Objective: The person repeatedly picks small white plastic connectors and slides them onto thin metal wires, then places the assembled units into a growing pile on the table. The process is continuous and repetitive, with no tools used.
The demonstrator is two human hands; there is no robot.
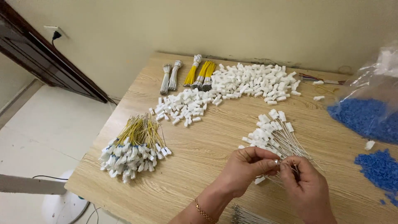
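My left hand [244,168] and my right hand [306,186] meet near the front of a wooden table [207,145]. Both pinch a thin white wire with a small metal end between the fingertips. Just beyond them lies a fan of white wires tipped with white plastic connectors [271,132]. A gold bracelet circles my left wrist.
A bundle of yellow wires with white connectors [134,149] lies at the left. Loose white connectors [232,89] are heaped at the back, next to tied yellow and white wire bundles [188,74]. Blue pellets [379,168] and a clear bag of blue pellets [367,116] sit at the right.
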